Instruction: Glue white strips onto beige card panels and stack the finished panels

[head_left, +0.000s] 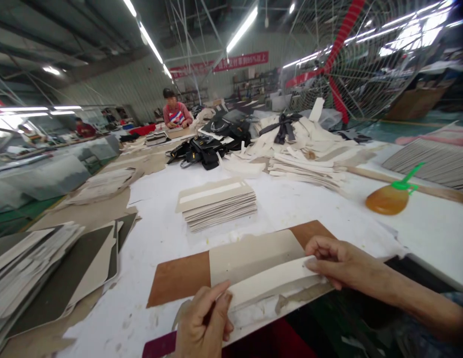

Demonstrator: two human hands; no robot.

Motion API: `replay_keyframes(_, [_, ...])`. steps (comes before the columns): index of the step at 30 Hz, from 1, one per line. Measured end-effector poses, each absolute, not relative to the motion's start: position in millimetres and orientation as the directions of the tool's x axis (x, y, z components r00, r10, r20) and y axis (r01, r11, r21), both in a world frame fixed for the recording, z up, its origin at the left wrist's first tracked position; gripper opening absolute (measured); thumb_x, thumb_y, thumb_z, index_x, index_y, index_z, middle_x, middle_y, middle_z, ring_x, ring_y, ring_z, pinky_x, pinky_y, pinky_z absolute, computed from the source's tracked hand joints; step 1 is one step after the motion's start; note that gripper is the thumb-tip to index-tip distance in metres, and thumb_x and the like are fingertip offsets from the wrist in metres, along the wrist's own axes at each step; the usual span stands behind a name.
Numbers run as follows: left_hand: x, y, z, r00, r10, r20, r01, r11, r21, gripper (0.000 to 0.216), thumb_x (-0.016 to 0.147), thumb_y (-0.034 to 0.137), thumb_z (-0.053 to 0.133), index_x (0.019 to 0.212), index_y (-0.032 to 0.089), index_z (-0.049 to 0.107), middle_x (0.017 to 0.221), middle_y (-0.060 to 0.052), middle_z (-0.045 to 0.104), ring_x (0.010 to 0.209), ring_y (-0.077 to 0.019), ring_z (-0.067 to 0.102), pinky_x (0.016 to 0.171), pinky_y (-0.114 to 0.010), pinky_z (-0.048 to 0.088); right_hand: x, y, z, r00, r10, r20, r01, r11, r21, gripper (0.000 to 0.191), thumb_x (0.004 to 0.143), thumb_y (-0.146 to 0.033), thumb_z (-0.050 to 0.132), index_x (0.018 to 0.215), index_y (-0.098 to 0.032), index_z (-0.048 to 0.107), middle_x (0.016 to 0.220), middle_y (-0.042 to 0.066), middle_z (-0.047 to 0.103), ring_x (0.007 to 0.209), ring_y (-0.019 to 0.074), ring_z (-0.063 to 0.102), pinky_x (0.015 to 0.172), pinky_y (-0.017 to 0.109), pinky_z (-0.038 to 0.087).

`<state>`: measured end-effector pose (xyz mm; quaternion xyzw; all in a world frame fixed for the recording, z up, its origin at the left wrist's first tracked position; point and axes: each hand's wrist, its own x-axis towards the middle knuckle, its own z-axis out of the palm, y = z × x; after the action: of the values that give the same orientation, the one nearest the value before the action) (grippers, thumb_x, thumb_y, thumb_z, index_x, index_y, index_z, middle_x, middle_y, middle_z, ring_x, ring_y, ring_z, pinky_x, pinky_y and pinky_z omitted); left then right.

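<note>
A brown leather-like panel point(179, 278) lies on the white table point(160, 233) near its front edge, with a grey card piece point(249, 256) on its middle. A white strip point(270, 283) is folded over the card's near edge. My left hand point(203, 323) pinches the strip's left end with closed fingers. My right hand point(337, 263) presses the strip's right end, fingers curled onto it.
A stack of grey card pieces point(216, 201) sits just beyond. An orange glue bottle with a green nozzle point(390, 196) lies at right. Piles of boards point(48, 263) fill the left side; black bags point(205, 149) and white cut pieces point(306, 149) lie farther back. A seated person point(175, 112) works at the far end.
</note>
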<state>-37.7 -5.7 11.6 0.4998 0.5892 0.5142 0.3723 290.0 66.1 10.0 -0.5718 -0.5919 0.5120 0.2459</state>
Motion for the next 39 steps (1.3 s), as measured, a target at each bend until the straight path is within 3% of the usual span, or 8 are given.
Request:
replay_keyframes(5, [-46.4,12.6,14.9,-0.22,0.973,0.067,0.404,0.028,0.914,0.052,0.098,0.069,0.067,0.115,0.024,0.087,0.073,0.004,0.062,0.06,-0.0158,0.059,0.064,-0.029,0.054,278.3,82.6,7.3,-0.151,0.983,-0.104,0.545,-0.006,-0.839,0.05,0.084,-0.07,0.063,0.096,-0.024,0.078,0.078,0.003,0.07,0.07,0.0221,0.063,0.063,0.032,0.048])
replay_keyframes(8, [-49.5,17.7,11.0,-0.214,0.973,0.086,0.464,0.024,0.886,0.054,0.099,0.068,0.062,0.12,0.024,0.085,0.077,0.003,0.063,0.064,-0.0175,0.06,0.07,-0.031,0.055,275.6,87.9,-0.4,-0.107,0.993,-0.056,0.589,0.018,-0.808,0.051,0.083,-0.068,0.063,0.102,-0.024,0.08,0.082,0.004,0.072,0.079,0.0252,0.065,0.072,0.036,0.048])
replay_keyframes(14, [-56.5,23.3,0.0,-0.299,0.953,0.037,0.455,0.108,0.884,0.065,0.09,0.074,0.072,0.128,0.021,0.08,0.076,0.005,0.064,0.069,-0.0191,0.06,0.073,-0.032,0.051,275.1,87.7,-10.6,-0.066,0.997,-0.041,0.638,0.011,-0.77,0.044,0.083,-0.064,0.063,0.101,-0.025,0.074,0.072,0.0,0.065,0.066,0.0223,0.059,0.064,0.036,0.044])
replay_keyframes(20, [-57.9,26.2,-2.5,-0.349,0.937,0.028,0.442,0.138,0.887,0.076,0.084,0.085,0.075,0.123,0.02,0.076,0.078,0.005,0.062,0.074,-0.0196,0.062,0.074,-0.032,0.048,273.6,85.6,-11.0,-0.066,0.997,-0.043,0.647,0.01,-0.762,0.037,0.086,-0.061,0.062,0.097,-0.026,0.069,0.071,0.001,0.066,0.067,0.0232,0.06,0.063,0.036,0.046])
replay_keyframes(33, [-50.1,27.0,11.1,-0.388,0.918,0.076,0.549,0.164,0.82,0.075,0.082,0.091,0.071,0.114,0.024,0.077,0.073,0.008,0.06,0.065,-0.0179,0.058,0.068,-0.031,0.047,269.2,83.9,-7.2,-0.02,0.999,-0.032,0.677,-0.01,-0.736,0.028,0.084,-0.053,0.066,0.095,-0.027,0.067,0.068,-0.001,0.066,0.062,0.022,0.062,0.061,0.035,0.045])
replay_keyframes(39, [-46.8,27.5,14.4,-0.407,0.909,0.09,0.584,0.183,0.791,0.07,0.083,0.089,0.069,0.112,0.025,0.076,0.074,0.006,0.067,0.07,-0.0205,0.066,0.072,-0.031,0.05,268.0,82.6,-8.5,0.0,1.0,-0.011,0.684,-0.008,-0.729,0.026,0.083,-0.052,0.066,0.094,-0.028,0.064,0.065,-0.002,0.066,0.058,0.022,0.06,0.058,0.036,0.044])
